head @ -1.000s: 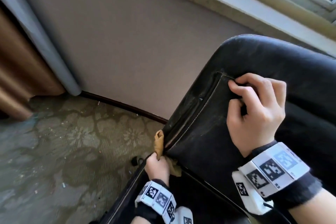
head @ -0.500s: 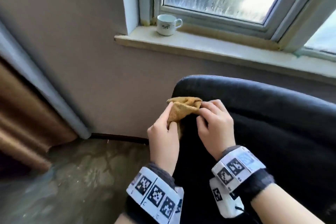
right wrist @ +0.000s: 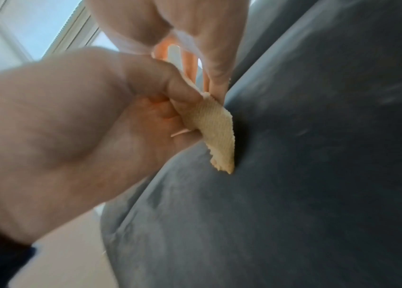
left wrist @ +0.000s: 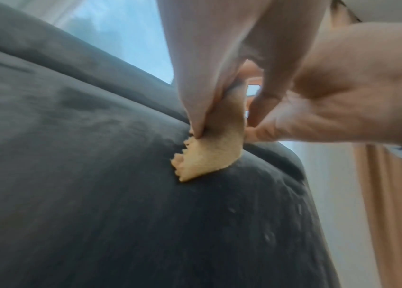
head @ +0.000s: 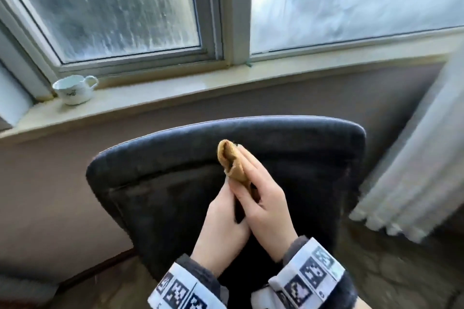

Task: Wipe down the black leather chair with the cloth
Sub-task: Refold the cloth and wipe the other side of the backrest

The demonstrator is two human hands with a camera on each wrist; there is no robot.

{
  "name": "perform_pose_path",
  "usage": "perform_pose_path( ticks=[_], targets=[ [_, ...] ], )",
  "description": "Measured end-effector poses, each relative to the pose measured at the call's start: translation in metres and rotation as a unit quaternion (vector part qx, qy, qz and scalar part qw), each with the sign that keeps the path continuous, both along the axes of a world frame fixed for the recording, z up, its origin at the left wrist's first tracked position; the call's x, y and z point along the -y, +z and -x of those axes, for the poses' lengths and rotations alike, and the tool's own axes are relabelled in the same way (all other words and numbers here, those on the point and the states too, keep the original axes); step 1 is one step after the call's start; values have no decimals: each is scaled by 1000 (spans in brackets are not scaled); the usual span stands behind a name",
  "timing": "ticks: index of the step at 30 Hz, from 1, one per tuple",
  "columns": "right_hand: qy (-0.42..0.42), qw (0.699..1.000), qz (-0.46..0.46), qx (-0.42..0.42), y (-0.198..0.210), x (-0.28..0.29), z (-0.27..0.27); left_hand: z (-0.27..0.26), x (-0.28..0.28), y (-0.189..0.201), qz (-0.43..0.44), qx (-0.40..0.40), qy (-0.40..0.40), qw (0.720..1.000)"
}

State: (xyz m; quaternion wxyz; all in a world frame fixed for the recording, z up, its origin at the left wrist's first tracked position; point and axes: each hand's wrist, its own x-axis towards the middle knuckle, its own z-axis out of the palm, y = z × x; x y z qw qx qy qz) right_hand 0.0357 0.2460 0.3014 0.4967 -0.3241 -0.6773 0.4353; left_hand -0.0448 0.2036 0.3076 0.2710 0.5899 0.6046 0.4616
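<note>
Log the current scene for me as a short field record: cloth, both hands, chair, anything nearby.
cloth: tan, folded small, held between both hands over the chair back
left hand: fingers pinch the cloth's lower part
right hand: fingers lie along the cloth, pinching it
cloth contact: loose corner meets the chair surface, or nearly; cannot tell
chair: black leather, backrest top facing the window
nearby: white cup on the windowsill, at left; curtain at right

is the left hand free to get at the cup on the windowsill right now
Probably not: the left hand pinches the cloth together with the right hand, and the cup stands well off, past the chair.
</note>
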Motion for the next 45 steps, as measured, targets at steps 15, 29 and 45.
perform_pose_path(
  ticks=[15,29,45],
  targets=[
    [-427,903,-23,35,-75,-37,-119,-105,-123,2,-97,-594,-104,792],
    [-452,881,-129,51,-91,-51,-130,-107,-128,-9,-103,-596,-39,796],
    [-381,909,-151,69,-98,-59,-128,-99,-109,-33,-111,-598,26,793]
  ],
)
